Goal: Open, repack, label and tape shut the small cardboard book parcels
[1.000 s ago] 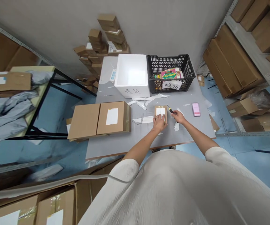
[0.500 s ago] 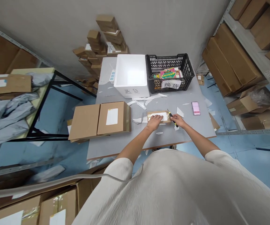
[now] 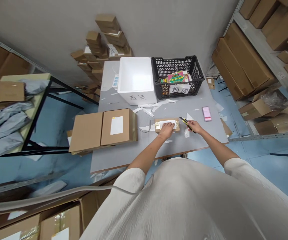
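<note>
A small brown cardboard box (image 3: 157, 126) with clear tape and a white label lies on the grey table near its front edge. My left hand (image 3: 166, 130) rests over the front part of the box, its fingers curled on the label and holding it down. In my right hand (image 3: 194, 126), just right of the box, is a yellow and black utility knife (image 3: 185, 122). The fingers are closed round its handle, and the tip points up and left, close to the box's right end but apart from it. Torn white paper (image 3: 187, 133) lies under the knife.
A larger carton (image 3: 132, 133) stands at the left. Behind are a white foam box (image 3: 144, 98) and a black plastic crate (image 3: 177, 96) holding colourful packages. A pink-screened phone (image 3: 206, 114) lies at the right. Paper scraps (image 3: 148, 112) litter the table; shelves of cartons (image 3: 248, 63) stand right.
My right hand has drawn the utility knife a little to the right, away from the box's end. My left hand stays on the box. The whole view has shifted slightly.
</note>
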Demonstrator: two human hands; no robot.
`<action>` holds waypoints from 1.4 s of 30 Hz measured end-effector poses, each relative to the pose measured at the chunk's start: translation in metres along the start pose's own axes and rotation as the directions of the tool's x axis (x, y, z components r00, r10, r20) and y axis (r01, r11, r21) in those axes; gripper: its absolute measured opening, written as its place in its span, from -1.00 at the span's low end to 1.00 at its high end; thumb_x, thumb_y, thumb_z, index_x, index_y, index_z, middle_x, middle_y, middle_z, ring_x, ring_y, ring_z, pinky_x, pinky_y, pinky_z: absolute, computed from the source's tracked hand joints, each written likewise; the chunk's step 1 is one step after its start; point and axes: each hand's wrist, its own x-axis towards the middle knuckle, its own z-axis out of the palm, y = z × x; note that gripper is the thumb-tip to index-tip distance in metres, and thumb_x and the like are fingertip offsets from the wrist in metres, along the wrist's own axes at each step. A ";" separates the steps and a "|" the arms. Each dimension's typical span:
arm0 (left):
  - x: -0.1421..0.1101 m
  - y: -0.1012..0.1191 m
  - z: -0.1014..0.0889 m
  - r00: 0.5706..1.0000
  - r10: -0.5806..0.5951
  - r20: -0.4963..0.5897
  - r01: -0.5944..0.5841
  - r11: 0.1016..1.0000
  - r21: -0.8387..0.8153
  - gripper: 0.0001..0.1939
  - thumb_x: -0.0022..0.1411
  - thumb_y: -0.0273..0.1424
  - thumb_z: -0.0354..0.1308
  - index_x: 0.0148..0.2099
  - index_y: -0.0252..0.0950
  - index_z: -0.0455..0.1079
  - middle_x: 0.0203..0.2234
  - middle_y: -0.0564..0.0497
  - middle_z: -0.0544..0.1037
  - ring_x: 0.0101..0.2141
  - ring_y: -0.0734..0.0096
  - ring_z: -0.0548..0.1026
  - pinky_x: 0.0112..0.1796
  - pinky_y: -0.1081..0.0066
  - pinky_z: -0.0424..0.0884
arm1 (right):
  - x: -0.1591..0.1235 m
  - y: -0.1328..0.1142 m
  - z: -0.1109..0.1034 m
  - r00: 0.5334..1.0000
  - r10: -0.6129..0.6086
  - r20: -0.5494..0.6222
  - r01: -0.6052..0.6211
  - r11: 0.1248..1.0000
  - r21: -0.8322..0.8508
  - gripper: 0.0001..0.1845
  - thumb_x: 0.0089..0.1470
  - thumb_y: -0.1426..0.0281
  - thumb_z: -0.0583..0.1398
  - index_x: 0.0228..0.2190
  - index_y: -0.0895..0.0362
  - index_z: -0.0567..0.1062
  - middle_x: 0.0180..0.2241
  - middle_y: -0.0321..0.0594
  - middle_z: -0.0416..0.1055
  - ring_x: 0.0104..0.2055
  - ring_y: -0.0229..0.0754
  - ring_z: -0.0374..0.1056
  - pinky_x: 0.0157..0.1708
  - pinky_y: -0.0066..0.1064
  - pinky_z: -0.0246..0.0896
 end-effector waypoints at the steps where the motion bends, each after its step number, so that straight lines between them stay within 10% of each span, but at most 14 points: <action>1: 0.002 0.001 0.000 1.000 -0.008 0.001 0.008 1.000 0.012 -0.51 0.48 -0.41 0.20 0.40 -0.15 0.36 0.22 -0.23 0.55 0.26 -0.05 0.51 0.43 -0.06 0.16 | -0.001 0.000 -0.002 1.000 -0.002 0.001 0.002 1.000 -0.004 -0.62 0.32 0.02 0.39 -0.14 0.07 0.54 -0.30 -0.16 0.70 -0.51 -0.18 0.52 -0.55 -0.41 0.38; 7: 0.006 0.004 0.004 0.999 -0.038 -0.020 0.038 0.999 0.029 -0.52 0.41 -0.42 0.30 0.33 -0.18 0.41 0.20 -0.22 0.52 0.18 -0.06 0.59 0.54 -0.17 -0.10 | -0.003 0.001 -0.013 0.996 -0.080 0.035 0.085 0.982 -0.167 -0.67 0.28 0.07 0.39 -0.14 0.06 0.59 -0.27 -0.20 0.69 -0.45 -0.14 0.57 -0.46 -0.36 0.43; 12: 0.006 0.006 0.004 0.999 -0.048 -0.023 0.048 0.998 0.034 -0.55 0.41 -0.45 0.30 0.30 -0.20 0.44 0.20 -0.21 0.51 0.14 -0.04 0.62 0.56 -0.14 -0.14 | 0.006 -0.003 -0.022 0.960 -0.263 0.098 0.273 0.802 -0.532 -0.75 0.32 0.24 0.30 -0.09 0.05 0.73 -0.16 -0.18 0.73 -0.13 0.01 0.61 -0.10 -0.26 0.44; 28: -0.001 0.010 0.004 0.998 -0.063 -0.025 0.065 0.996 0.060 -0.49 0.41 -0.49 0.25 0.35 -0.17 0.39 0.19 -0.17 0.52 0.17 0.00 0.60 0.56 -0.17 -0.15 | 0.022 -0.034 -0.010 0.950 -0.157 0.271 0.312 0.384 -0.869 -0.53 0.43 0.38 0.07 0.18 0.02 0.66 0.11 0.00 0.66 0.12 0.12 0.50 0.13 -0.14 0.25; 42: 0.000 0.009 0.000 0.998 -0.065 -0.022 0.066 0.997 0.044 -0.55 0.42 -0.51 0.25 0.30 -0.20 0.45 0.16 -0.18 0.53 0.10 0.02 0.65 0.57 -0.17 -0.13 | 0.012 -0.009 -0.034 0.948 0.058 0.314 0.150 0.787 -0.599 -0.65 0.22 0.08 0.31 -0.13 0.03 0.72 -0.36 -0.31 0.51 -0.36 -0.19 0.33 -0.36 -0.40 0.19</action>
